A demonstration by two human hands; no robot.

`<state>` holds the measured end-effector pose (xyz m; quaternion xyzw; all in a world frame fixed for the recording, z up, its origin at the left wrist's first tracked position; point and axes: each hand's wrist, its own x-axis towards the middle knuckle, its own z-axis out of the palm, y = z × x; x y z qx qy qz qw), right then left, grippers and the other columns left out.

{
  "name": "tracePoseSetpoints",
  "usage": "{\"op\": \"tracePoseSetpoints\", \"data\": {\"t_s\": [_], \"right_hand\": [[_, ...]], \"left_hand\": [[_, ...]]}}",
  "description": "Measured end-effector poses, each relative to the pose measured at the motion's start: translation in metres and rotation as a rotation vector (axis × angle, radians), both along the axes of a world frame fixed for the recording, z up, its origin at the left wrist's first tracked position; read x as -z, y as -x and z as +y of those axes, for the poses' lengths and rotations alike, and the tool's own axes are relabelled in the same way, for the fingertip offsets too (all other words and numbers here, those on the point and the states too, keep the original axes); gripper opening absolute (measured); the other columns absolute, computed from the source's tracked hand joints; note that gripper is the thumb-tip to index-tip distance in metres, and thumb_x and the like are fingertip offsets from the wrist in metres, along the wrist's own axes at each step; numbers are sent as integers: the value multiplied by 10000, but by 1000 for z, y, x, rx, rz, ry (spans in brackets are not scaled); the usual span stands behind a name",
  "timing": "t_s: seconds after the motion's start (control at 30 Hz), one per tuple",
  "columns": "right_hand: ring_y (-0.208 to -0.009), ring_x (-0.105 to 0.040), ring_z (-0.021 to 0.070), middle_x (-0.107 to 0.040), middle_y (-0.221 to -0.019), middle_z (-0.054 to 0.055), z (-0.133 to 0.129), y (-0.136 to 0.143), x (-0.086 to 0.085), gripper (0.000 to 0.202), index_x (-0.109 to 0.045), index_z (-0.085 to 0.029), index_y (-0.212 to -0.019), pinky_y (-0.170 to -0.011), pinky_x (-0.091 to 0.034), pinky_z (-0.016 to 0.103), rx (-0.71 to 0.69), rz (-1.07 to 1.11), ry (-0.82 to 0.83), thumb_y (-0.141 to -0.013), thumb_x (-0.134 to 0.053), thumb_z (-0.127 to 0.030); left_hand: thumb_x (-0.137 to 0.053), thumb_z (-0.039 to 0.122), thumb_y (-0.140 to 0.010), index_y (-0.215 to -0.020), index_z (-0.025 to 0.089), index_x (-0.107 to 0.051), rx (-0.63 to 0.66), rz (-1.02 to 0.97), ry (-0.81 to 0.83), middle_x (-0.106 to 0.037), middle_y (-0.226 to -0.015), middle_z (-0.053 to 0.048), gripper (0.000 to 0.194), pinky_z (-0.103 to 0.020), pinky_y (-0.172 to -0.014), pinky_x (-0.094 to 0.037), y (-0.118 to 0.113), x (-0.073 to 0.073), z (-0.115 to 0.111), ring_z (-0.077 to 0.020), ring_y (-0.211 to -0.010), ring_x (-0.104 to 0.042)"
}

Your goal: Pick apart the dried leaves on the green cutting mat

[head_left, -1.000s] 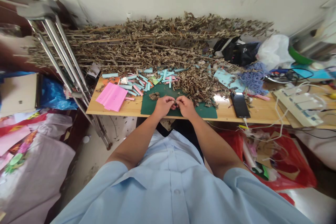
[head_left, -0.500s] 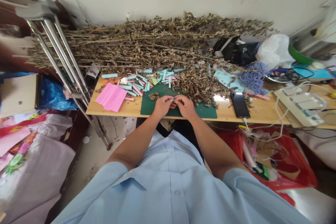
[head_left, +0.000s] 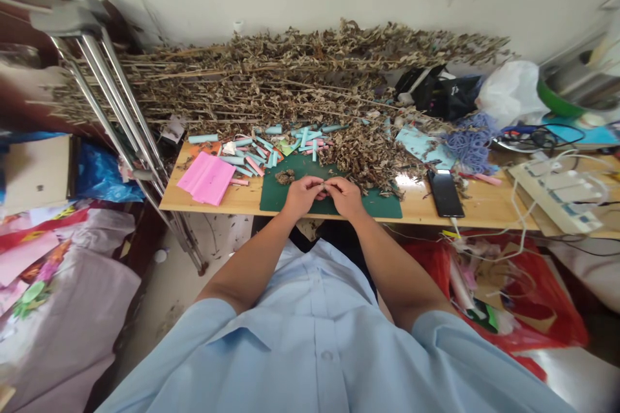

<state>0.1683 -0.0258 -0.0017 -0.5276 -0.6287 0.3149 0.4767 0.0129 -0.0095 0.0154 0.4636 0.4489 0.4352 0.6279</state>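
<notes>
My left hand [head_left: 303,197] and my right hand [head_left: 345,197] meet fingertip to fingertip over the front of the green mat [head_left: 325,171]. Both are closed in a pinch on something small, too small to make out. A little clump of dried leaves [head_left: 285,176] lies on the mat beside my left hand. Behind my right hand, a heap of dried leaves [head_left: 361,155] covers the mat's back right part. Several blue and pink paper rolls [head_left: 256,155] are scattered behind and left of the mat, near folded pink paper [head_left: 206,179].
Long dried leafy stems [head_left: 271,84] lie along the wall. On the right are a black phone [head_left: 444,193], purple cord [head_left: 471,144] and a power strip [head_left: 555,193] with cables. Metal crutches [head_left: 113,97] lean at the table's left end.
My fingertips have shifted slightly on the small thing between them, and both hands stay in nearly the same place. The view has moved a little.
</notes>
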Motion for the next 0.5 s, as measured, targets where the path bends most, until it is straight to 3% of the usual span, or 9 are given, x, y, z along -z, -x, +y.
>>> {"op": "tracePoseSetpoints", "data": {"t_s": [0.3, 0.5], "right_hand": [[-950, -667, 201, -723, -987, 44, 0, 0, -2, 141, -744, -249, -929, -899, -527, 372, -18, -18, -98, -881, -615, -279], [-838, -662, 183, -718, -907, 34, -1, 1, -3, 121, -725, -230, -888, -790, -530, 334, 8, -32, -75, -873, -609, -260]], "left_hand": [[-679, 241, -822, -890, 116, -624, -28, -24, 45, -671, -662, -27, 153, -284, -599, -604, 0, 6, 4, -144, -597, -683], [-678, 207, -811, -937, 104, -634, 13, -10, 39, -682, -693, -34, 168, -272, -589, -599, 0, 3, 2, -149, -613, -691]]}}
